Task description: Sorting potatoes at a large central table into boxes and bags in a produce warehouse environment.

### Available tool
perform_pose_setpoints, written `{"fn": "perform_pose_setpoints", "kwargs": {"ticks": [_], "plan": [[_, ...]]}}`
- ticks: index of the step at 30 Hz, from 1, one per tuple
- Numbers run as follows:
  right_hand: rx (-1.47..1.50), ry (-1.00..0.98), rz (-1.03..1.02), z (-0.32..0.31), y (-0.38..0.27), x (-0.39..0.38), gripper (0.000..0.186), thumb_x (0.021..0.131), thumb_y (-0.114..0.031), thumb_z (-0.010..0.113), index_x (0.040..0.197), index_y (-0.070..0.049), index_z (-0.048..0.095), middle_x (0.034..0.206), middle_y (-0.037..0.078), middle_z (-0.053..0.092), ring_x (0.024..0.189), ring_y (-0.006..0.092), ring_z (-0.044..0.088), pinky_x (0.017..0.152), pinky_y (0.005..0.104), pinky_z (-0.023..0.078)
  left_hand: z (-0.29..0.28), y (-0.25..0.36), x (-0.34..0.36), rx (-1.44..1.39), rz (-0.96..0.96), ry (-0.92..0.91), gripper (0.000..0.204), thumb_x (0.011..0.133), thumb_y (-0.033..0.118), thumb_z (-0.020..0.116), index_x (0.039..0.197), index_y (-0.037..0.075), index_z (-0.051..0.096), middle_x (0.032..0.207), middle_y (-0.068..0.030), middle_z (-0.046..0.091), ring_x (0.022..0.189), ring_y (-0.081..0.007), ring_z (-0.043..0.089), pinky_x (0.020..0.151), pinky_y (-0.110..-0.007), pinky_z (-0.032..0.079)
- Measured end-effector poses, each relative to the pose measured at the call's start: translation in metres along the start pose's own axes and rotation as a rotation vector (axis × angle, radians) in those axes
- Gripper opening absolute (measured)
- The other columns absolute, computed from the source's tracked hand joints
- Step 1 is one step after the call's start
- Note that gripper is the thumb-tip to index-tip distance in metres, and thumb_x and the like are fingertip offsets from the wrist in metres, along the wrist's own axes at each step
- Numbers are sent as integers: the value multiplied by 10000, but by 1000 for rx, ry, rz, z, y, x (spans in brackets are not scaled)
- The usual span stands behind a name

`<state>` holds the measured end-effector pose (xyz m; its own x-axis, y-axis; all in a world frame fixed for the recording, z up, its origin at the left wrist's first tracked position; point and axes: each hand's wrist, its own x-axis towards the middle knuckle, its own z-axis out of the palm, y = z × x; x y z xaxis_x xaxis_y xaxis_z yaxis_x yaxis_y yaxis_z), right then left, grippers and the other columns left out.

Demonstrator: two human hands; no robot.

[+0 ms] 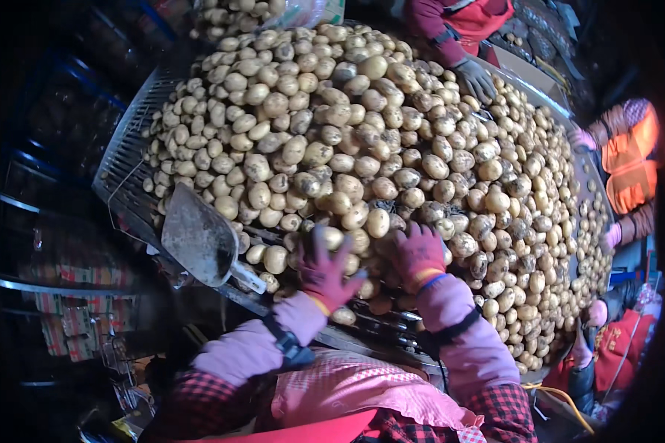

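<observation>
A broad heap of potatoes (295, 151), many smudged with dark soil, covers the slatted sorting table in front of me. My left hand (329, 275), in a pink and dark work glove, rests at the heap's near edge with its fingers spread among the potatoes. To its right my right hand (423, 257), gloved the same way, lies against potatoes with its fingers stretched forward. Between the two hands sits a pale, clean potato (377, 222). A metal scoop (199, 236) leans on the table's near left edge, its handle toward my left hand.
Across the heap, a co-worker's grey-gloved hand (477, 80) reaches onto the potatoes. Two more people work along the right side, one in an orange vest (629, 166), one in a red apron (619, 347). Metal racks with packed sacks (81, 317) stand at the left.
</observation>
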<state>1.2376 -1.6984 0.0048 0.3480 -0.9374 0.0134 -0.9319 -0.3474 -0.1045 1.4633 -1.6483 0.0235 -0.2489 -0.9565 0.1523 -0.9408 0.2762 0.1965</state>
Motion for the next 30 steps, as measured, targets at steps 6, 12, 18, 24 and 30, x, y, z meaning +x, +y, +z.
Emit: {"fn": "perform_pose_setpoints", "kwargs": {"ticks": [6, 12, 18, 24, 30], "plan": [[41, 7, 186, -27, 64, -97, 341, 758, -286, 699, 1081, -191, 645, 1125, 127, 595, 1042, 358, 578, 847, 437, 499, -11, -9, 28, -593, 501, 56, 620, 792, 290, 695, 1347, 96, 497, 1398, -246, 355, 1288, -445, 353, 1065, -517, 330], [816, 278, 713, -41, 58, -109, 258, 786, -160, 712, 1021, -66, 662, 1002, 151, 632, 918, 336, 627, 851, 399, 494, -67, -150, 159, -425, 34, 568, 508, 832, 178, 688, 1286, 9, 538, 1222, -230, 573, 1144, -383, 549, 982, -434, 447], [331, 140, 79, -45, -46, -50, 442, 829, -291, 644, 1263, -242, 577, 1219, 81, 595, 946, 307, 633, 792, 417, 525, -57, -172, 167, -359, 149, 585, 470, 835, 191, 697, 1267, 48, 577, 1237, -221, 570, 1145, -377, 555, 971, -428, 458], [272, -23, 175, -53, -52, 63, 450, 817, -315, 622, 1255, -219, 582, 1195, 95, 610, 974, 310, 636, 794, 445, 533, -69, -162, 175, -234, 191, 616, 507, 808, 224, 710, 1273, 68, 580, 1287, -180, 545, 1195, -368, 512, 1014, -455, 417], [64, -434, 163, -60, -48, 29, 496, 802, -389, 603, 1226, -136, 551, 1065, 140, 622, 808, 371, 639, 686, 486, 522, -71, -143, 235, -267, 353, 311, 544, 847, 304, 662, 1331, 94, 531, 1299, -188, 551, 1229, -366, 480, 1056, -467, 360]]}}
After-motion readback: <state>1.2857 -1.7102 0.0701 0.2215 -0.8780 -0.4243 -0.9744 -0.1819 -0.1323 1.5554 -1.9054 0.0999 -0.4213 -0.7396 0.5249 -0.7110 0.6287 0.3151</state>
